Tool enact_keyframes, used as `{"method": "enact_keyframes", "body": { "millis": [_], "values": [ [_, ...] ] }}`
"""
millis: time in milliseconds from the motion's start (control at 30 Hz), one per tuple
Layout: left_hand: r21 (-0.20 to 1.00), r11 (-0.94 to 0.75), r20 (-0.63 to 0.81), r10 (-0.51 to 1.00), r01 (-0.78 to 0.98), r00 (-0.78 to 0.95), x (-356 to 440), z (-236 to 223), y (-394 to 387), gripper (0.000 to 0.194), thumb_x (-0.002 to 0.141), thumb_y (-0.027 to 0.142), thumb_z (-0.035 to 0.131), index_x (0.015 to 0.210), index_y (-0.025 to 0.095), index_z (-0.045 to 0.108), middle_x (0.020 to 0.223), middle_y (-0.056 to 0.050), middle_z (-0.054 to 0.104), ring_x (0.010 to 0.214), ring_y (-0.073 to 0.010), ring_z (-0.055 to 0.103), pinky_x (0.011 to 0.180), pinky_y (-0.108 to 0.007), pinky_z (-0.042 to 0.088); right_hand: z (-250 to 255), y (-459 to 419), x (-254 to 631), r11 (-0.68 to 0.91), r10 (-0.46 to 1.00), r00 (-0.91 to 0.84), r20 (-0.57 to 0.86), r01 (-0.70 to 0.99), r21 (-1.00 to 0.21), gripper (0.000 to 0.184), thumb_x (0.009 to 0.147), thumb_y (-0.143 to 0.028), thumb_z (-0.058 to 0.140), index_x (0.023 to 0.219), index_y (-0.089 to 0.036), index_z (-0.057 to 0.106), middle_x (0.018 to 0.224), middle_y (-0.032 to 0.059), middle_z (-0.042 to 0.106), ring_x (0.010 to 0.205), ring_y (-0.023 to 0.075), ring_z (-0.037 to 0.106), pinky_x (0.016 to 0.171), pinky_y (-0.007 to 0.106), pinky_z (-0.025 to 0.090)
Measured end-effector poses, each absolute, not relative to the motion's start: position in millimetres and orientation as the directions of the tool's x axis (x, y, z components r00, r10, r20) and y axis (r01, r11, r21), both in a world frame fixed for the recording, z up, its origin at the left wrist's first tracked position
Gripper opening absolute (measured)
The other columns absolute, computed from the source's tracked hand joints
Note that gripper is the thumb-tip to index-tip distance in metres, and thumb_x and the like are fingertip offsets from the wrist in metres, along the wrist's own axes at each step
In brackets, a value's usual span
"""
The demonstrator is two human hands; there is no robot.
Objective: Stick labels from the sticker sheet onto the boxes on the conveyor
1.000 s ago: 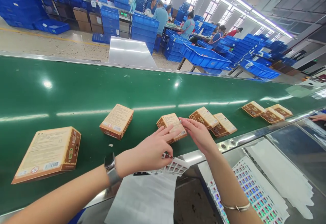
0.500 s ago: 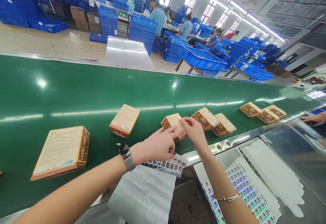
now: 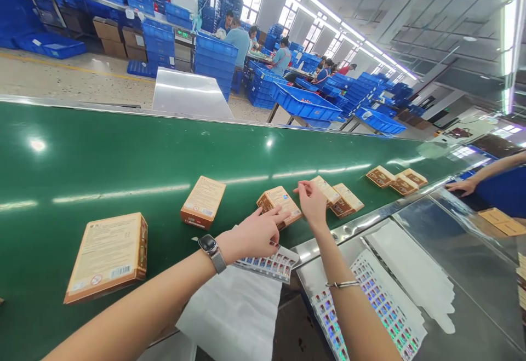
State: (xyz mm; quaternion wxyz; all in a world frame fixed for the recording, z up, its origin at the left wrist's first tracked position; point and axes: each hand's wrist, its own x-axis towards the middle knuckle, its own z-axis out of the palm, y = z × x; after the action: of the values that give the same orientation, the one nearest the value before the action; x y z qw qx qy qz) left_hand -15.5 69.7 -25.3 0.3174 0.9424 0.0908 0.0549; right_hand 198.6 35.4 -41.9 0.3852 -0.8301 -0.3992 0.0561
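Observation:
My left hand wears a watch on its wrist and holds a sticker sheet under its curled fingers. Its outstretched fingertips rest on a brown-and-cream carton, which has a small bluish sticker on its upper face. My right hand is just right of that carton, raised off it, with thumb and fingertips drawn together; whether anything is between them is hidden. Behind the right hand lies another carton, partly covered, touching a further carton. To the left lie a carton and a larger-looking carton.
The cartons lie on a green conveyor belt with a metal edge. More sticker sheets and white backing paper lie on the metal table at right. Another person's hand is at far right. Blue crates stand beyond the belt.
My right hand has lifted off the carton and moved slightly right, uncovering the bluish sticker. My left hand stays on the carton with the sheet. The view has turned somewhat to the right.

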Motion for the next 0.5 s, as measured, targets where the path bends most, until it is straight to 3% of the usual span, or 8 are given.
{"method": "enact_keyframes", "body": {
  "millis": [100,200,300,367,500],
  "values": [
    [0.629,-0.768,0.072,0.208,0.118,0.975,-18,-25,64,0.014,0.082,0.014,0.066,0.072,0.018,0.075,0.156,-0.007,0.042,0.143,-0.0284,0.040,0.116,-0.044,0.033,-35,36,226,-0.472,0.653,0.698,0.295,0.679,-0.562,0.039,0.091,-0.034,0.042,0.121,-0.011,0.056,0.134,0.0239,0.059,0.133,0.0339,0.046,0.111,0.051,0.029],
    [0.658,-0.741,0.066,0.228,0.129,0.971,-31,-21,52,0.011,0.083,0.017,0.066,0.080,0.021,0.076,0.144,-0.007,0.057,0.129,-0.0257,0.058,0.099,-0.034,0.049,-38,34,243,-0.546,0.659,0.701,0.272,0.695,-0.468,0.054,0.087,-0.039,0.051,0.130,-0.005,0.049,0.145,0.0296,0.047,0.141,0.0378,0.035,0.114,0.055,0.021],
    [0.682,-0.714,0.029,0.242,0.158,0.970,-47,-13,39,0.011,0.084,0.022,0.066,0.081,0.024,0.076,0.105,-0.002,0.078,0.098,-0.0216,0.072,0.075,-0.026,0.052,-42,35,252,-0.596,0.665,0.711,0.229,0.690,-0.410,0.069,0.084,-0.052,0.055,0.133,-0.004,0.045,0.147,0.0306,0.043,0.142,0.0389,0.033,0.114,0.054,0.020],
    [0.710,-0.678,-0.007,0.263,0.190,0.965,-56,-5,34,0.011,0.084,0.023,0.065,0.081,0.026,0.075,0.082,0.002,0.078,0.078,-0.0178,0.072,0.066,-0.023,0.047,-37,39,258,-0.628,0.651,0.731,0.203,0.670,-0.396,0.079,0.082,-0.063,0.053,0.133,-0.004,0.044,0.145,0.0317,0.045,0.141,0.0415,0.033,0.113,0.058,0.022],
    [0.788,-0.558,-0.058,0.354,0.261,0.933,-72,8,32,0.011,0.086,0.025,0.065,0.087,0.026,0.076,0.074,0.003,0.075,0.067,-0.0146,0.066,0.062,-0.022,0.041,-12,54,261,-0.635,0.645,0.748,0.160,0.640,-0.432,0.088,0.077,-0.069,0.054,0.129,0.002,0.047,0.132,0.0397,0.050,0.132,0.0515,0.040,0.104,0.065,0.031]
  ]
}}
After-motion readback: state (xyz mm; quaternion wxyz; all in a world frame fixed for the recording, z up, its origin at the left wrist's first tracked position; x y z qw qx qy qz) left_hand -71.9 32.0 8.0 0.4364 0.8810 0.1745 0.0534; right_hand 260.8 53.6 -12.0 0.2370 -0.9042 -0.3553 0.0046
